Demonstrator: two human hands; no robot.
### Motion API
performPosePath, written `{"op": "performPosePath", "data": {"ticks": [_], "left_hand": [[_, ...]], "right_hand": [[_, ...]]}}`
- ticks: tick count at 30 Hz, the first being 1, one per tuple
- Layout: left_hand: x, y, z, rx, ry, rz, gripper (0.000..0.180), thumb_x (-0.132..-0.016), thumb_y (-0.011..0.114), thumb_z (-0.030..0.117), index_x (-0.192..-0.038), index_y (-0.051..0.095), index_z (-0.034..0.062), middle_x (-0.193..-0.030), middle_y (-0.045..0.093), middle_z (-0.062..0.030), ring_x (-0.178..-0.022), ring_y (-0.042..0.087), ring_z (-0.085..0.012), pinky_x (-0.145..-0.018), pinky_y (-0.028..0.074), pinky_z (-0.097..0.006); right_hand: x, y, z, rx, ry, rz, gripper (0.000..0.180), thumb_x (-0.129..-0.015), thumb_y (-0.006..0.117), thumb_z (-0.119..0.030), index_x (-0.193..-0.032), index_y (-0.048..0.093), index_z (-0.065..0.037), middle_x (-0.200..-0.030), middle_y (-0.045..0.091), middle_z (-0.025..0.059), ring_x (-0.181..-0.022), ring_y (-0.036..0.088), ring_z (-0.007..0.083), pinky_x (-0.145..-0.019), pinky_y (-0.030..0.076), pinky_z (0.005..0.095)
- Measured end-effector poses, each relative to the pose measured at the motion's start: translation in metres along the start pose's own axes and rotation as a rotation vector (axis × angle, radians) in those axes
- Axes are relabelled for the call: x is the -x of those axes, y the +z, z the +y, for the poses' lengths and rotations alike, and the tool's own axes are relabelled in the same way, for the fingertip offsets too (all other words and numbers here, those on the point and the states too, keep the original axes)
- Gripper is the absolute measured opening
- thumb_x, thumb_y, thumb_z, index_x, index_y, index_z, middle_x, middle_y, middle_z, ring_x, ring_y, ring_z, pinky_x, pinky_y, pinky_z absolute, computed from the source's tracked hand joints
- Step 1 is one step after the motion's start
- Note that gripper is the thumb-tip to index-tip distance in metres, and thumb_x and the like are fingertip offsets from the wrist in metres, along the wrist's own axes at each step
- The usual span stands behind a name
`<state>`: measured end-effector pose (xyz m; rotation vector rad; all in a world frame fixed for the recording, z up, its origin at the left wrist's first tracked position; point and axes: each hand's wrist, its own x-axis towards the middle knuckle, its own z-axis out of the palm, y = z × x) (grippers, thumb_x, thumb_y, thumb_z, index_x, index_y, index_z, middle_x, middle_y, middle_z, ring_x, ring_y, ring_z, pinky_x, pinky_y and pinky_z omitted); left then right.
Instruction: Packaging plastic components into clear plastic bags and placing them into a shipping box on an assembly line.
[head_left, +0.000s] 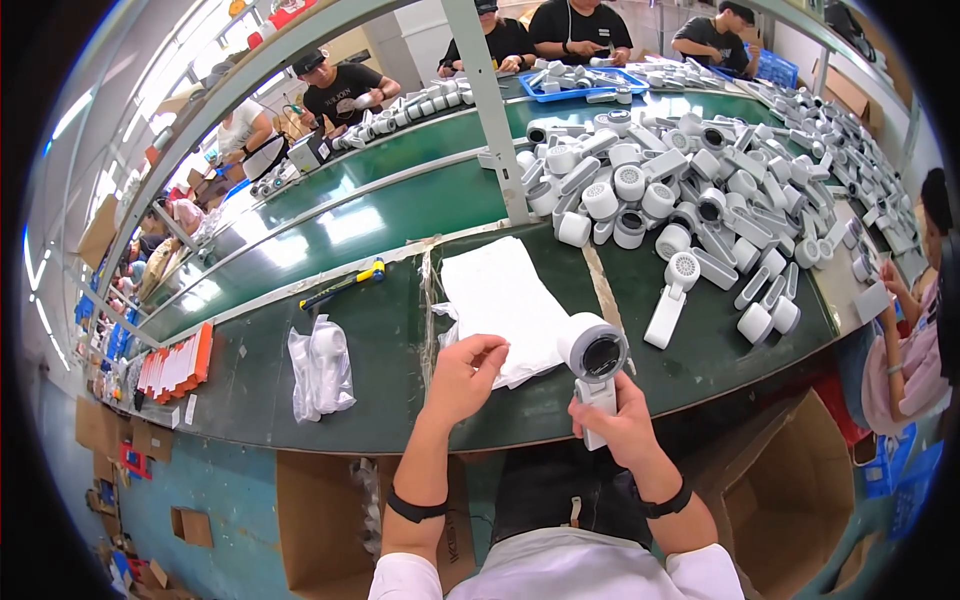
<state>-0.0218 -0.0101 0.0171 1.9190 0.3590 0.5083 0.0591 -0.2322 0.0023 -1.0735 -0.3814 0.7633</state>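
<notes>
A white handheld fan (597, 352) with a dark round face stands upright in my right hand (628, 425), whose fingers wrap round its handle. To its left my left hand (465, 380) is closed, thumb and fingertips pinched together. Whether anything small sits in that pinch, I cannot make out. Just beyond both hands lies a stack of thin white bags (505, 295) on the dark green table (385, 390). Two bagged white items (322, 370) lie side by side to the left.
A large heap of white fans (690, 190) covers the right of the table. A yellow and black tool (343, 284) and orange-edged cards (178, 362) lie leftward. A metal post (490, 110) rises before the conveyor (370, 220). Cardboard boxes (785, 490) stand below; co-workers sit opposite and at right.
</notes>
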Motion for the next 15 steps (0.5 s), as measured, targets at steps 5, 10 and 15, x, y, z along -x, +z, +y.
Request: {"op": "performPosePath", "data": {"ticks": [5, 10, 15], "left_hand": [[0.007, 0.010, 0.013, 0.131, -0.042, 0.018, 0.015, -0.093, 0.063, 0.008, -0.101, 0.065, -0.0038, -0.079, 0.065, -0.0029, -0.069, 0.059, -0.0074, -0.064, 0.048, -0.022], [0.018, 0.021, 0.015, 0.256, -0.063, 0.048, 0.016, -0.093, 0.063, 0.011, -0.102, 0.064, -0.0028, -0.081, 0.063, 0.0001, -0.073, 0.056, -0.0045, -0.062, 0.045, -0.021], [0.024, 0.023, 0.010, 0.250, 0.059, 0.111, 0.018, -0.093, 0.064, 0.012, -0.104, 0.065, -0.0015, -0.085, 0.066, -0.0026, -0.075, 0.059, -0.0062, -0.068, 0.046, -0.019]], "right_hand": [[-0.008, 0.026, 0.014, -0.007, -0.017, 0.120, 0.037, -0.075, 0.075, 0.003, -0.103, 0.051, -0.004, -0.083, 0.062, 0.0046, -0.062, 0.059, 0.0116, -0.056, 0.049, 0.0260], [-0.025, 0.032, 0.026, 0.037, -0.179, 0.321, 0.045, -0.075, 0.079, -0.003, -0.109, 0.049, -0.005, -0.090, 0.060, 0.0030, -0.070, 0.059, 0.0103, -0.059, 0.049, 0.0245], [-0.034, 0.038, 0.033, 0.146, -0.213, 0.422, 0.059, -0.074, 0.082, -0.007, -0.119, 0.045, -0.005, -0.106, 0.057, 0.0065, -0.091, 0.060, 0.0112, -0.080, 0.050, 0.0239]]}}
